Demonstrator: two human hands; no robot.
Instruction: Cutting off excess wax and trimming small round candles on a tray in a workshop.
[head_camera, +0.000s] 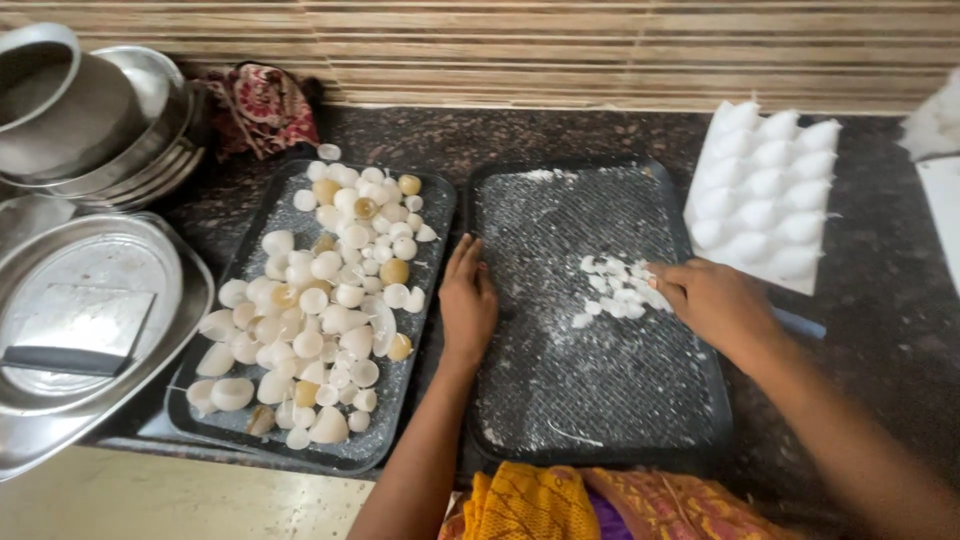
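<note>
— What is seen at the centre of the frame?

— A dark tray (560, 400) is laid with its long axis running from the bottom of the frame upward. A small heap of white fragments (615, 293) is found in its upper right part.

— Which hand is nearer the heap?

— The right hand (712, 303): its fingers are laid flat, together, touching the heap's right edge, with nothing clamped. The left hand (467, 300) is rested open on the tray's left rim, well apart from the heap, holding nothing.

— What else is placed around?

— A second tray (420, 190), left of centre, is piled with white and yellowish rounded pieces (320, 300). A white moulded sheet (765, 190) is propped at upper right; steel dishes (90, 130) are stacked at upper left. Nothing is set between hand and heap.
</note>
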